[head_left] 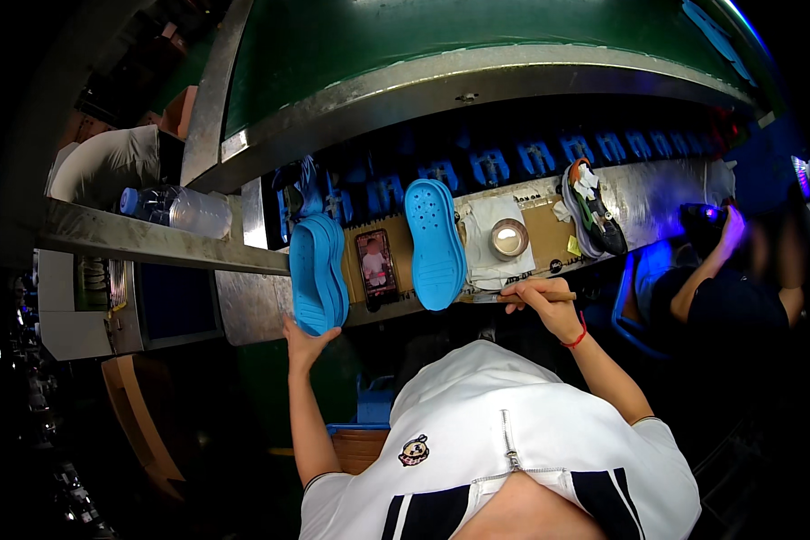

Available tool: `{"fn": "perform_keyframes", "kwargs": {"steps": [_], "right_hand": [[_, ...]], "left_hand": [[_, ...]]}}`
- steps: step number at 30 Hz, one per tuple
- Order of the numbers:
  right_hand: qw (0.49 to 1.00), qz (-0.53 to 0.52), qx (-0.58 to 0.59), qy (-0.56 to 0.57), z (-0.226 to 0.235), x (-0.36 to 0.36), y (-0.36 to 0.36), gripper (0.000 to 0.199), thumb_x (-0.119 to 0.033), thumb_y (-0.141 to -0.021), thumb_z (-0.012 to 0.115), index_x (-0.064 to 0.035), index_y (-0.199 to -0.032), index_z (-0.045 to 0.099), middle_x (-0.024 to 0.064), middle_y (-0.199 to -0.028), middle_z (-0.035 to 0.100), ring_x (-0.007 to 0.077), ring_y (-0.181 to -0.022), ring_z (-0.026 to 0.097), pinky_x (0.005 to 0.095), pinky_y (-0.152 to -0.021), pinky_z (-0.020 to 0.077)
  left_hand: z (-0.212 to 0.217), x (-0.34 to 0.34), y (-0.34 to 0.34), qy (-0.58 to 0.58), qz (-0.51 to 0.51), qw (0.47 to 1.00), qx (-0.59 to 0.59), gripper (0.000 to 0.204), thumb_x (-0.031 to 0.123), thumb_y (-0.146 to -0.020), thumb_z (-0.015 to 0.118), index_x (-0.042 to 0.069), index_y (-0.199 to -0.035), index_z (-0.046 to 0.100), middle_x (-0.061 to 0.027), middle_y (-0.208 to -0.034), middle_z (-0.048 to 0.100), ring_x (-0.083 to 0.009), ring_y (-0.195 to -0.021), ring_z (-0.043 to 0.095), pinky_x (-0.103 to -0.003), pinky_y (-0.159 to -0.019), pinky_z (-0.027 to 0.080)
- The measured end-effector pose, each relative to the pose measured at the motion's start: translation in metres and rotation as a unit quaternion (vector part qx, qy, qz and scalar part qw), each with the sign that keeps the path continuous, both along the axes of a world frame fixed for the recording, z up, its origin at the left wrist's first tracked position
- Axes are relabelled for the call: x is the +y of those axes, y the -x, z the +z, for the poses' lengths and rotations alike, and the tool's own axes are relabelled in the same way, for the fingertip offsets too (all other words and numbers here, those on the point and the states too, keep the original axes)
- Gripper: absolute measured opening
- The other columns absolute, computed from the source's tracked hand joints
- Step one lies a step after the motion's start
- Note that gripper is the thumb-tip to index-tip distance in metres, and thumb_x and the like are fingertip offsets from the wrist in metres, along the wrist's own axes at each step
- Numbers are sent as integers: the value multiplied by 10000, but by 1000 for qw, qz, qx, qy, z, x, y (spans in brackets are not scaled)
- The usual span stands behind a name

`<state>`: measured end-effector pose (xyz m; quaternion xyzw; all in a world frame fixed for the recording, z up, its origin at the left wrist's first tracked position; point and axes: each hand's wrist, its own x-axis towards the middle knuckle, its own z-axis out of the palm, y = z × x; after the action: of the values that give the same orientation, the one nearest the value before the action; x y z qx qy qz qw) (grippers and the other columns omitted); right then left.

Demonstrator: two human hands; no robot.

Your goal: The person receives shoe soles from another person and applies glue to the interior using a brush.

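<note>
White cloth of the wearer's short-sleeved, zip-necked shirt [468,396] fills the lower middle of the view, closest to the camera. Ahead of it, the left hand [308,346] has its thumb and fingers closed around the lower end of a bright-blue moulded clog [319,270], tilted at the bench's near edge. The right hand [542,299] pinches a slim wooden-handled brush [488,298], its tip pointing left, just beside the lower end of a second blue clog with a perforated toe [436,243]; whether they touch I cannot tell. Between the clogs lies a dark-framed phone with a lit screen [377,263]. Right of the second clog, a round pale-filled cup [509,238] rests on a crumpled white cloth [486,216], with a multicoloured laced sneaker [594,216] farther right.
</note>
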<state>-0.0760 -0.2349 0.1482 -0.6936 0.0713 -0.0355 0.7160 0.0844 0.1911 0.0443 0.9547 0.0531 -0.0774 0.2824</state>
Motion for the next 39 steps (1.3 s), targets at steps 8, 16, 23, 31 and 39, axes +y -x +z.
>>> {"fn": "perform_keyframes", "kwargs": {"steps": [8,16,23,31,39], "right_hand": [[1000,0,-7,0,3,5,2,226,-102,-928,525,60,-971,676,117,-865,688,137,-730,659,208,-634,485],[991,19,-117,63,43,20,-4,220,-110,-918,525,17,-925,704,99,-806,693,133,-676,634,229,-610,470],[953,-2,-232,197,53,32,-17,159,-62,-869,569,-12,-869,720,59,-666,679,132,-563,579,249,-541,436],[948,22,-221,226,64,26,-20,163,-47,-847,571,-17,-810,726,49,-637,667,121,-533,548,247,-516,433],[946,20,-229,231,65,15,-25,148,-41,-827,582,-17,-808,726,43,-620,660,124,-540,550,256,-504,423]], "left_hand": [[31,0,36,672,77,718,164,470,54,-860,609,19,-1292,427,-131,-1172,582,-218,-1052,599,-348,-872,519],[106,-150,55,621,-71,777,80,565,-31,-815,636,-6,-1306,357,-135,-1217,508,-222,-1098,551,-352,-837,546],[119,-184,53,567,-127,809,-81,606,-68,-805,638,-29,-1327,333,-128,-1212,499,-200,-1096,526,-331,-937,449],[122,-189,54,551,-133,818,-99,570,-51,-808,645,-37,-1304,365,-135,-1190,513,-198,-1048,551,-317,-878,484],[127,-193,56,555,-139,814,-96,474,-32,-810,657,-45,-1223,426,-132,-1137,549,-180,-1001,570,-307,-853,492]]}}
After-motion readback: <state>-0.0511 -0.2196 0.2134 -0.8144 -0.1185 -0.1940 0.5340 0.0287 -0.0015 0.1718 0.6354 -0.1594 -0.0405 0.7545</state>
